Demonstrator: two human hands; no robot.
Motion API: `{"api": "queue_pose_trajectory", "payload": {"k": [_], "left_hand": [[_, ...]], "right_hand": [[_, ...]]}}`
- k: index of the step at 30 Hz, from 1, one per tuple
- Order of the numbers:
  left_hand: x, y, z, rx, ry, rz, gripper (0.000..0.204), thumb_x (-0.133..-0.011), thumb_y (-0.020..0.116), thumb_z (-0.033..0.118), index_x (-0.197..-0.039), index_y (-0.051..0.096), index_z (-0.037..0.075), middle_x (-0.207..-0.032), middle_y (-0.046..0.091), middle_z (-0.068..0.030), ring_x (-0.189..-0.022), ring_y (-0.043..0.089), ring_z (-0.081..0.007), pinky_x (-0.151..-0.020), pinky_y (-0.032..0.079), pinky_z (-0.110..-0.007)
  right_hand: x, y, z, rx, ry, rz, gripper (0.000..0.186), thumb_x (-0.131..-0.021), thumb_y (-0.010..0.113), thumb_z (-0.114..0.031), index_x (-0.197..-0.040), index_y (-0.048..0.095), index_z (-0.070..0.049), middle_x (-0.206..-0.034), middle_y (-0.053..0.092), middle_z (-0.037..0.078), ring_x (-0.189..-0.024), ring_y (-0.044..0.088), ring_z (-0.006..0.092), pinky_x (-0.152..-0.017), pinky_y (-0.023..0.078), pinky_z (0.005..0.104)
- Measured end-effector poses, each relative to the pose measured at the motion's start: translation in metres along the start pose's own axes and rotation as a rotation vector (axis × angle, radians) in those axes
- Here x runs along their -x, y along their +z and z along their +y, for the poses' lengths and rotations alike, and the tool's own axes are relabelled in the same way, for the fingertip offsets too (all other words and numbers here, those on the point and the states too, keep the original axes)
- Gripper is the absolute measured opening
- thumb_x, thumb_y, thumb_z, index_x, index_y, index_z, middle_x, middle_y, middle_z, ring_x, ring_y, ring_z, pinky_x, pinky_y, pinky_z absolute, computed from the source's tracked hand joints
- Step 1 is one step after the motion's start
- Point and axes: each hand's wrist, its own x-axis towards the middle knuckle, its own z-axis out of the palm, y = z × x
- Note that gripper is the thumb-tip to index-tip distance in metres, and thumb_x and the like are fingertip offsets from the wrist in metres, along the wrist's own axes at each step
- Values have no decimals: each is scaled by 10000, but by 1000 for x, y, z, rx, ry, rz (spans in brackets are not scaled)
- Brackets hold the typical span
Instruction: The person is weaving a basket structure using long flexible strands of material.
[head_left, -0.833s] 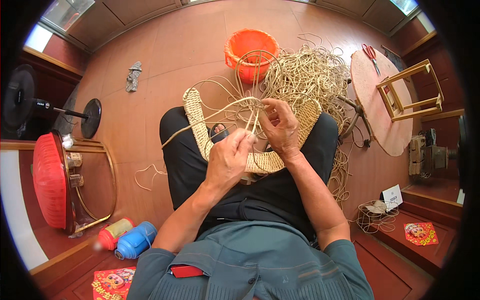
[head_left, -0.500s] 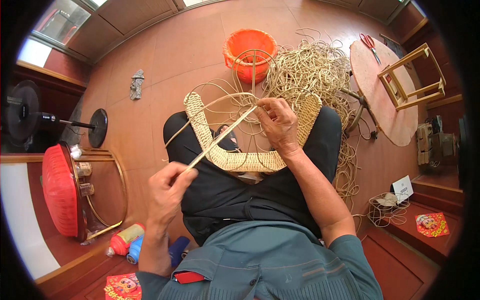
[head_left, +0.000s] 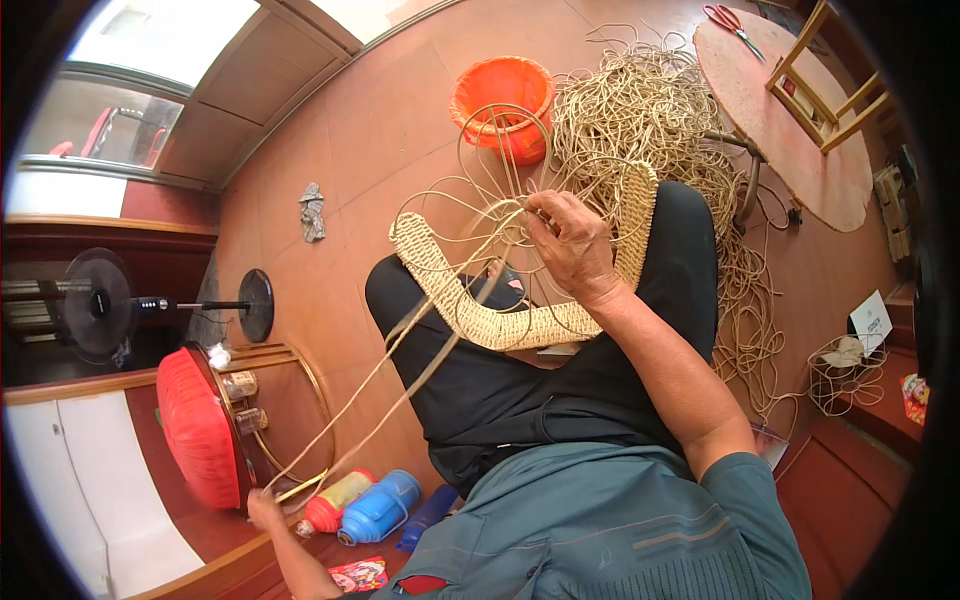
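Observation:
A U-shaped woven straw piece (head_left: 500, 328) rests across my lap, its two arms pointing away from me. Thin tan cords (head_left: 470, 190) loop out in wide arcs from a gathered centre between those arms. My right hand (head_left: 572, 240) is closed at this centre, pinching the cords where they meet. Far out at the lower left, my left hand (head_left: 266, 510) is closed on a long pale strand (head_left: 350, 402) that runs back to the right hand. A second length, smeared by motion, runs beside it. The left fingertips are small and partly blurred.
Beyond the weave stand an orange bucket (head_left: 503, 90) and a large heap of cord (head_left: 645, 130). Red-handled scissors (head_left: 735, 30) lie on a round board (head_left: 800, 130) with a small wooden frame. On the left are a fan (head_left: 255, 305), a red-covered stool (head_left: 200, 425) and a blue flask (head_left: 380, 508).
My left hand has swung out to the lower left, drawing the strand long. My right hand stays at the cords' centre. The whole view has shifted and turned slightly.

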Motion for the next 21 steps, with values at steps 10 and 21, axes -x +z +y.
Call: {"api": "queue_pose_trajectory", "payload": {"k": [10,21], "left_hand": [[29,0,257,735,536,-175,401,-969,788,120,-1339,708,-10,-1215,777,-134,-1158,731,-244,-1001,575,-410],[256,-80,504,927,893,-758,325,-1031,723,214,-1278,697,5,-979,778,-144,-887,766,-285,-830,600,-397]], "right_hand": [[-4,4,1,7,9,-28,106,-991,771,-175,-1027,736,-82,-902,722,114,-770,734,309,-696,578,416],[-1,12,1,1,34,-28,112,-996,769,-124,-1073,745,-46,-946,737,125,-743,724,264,-684,582,372]]}}
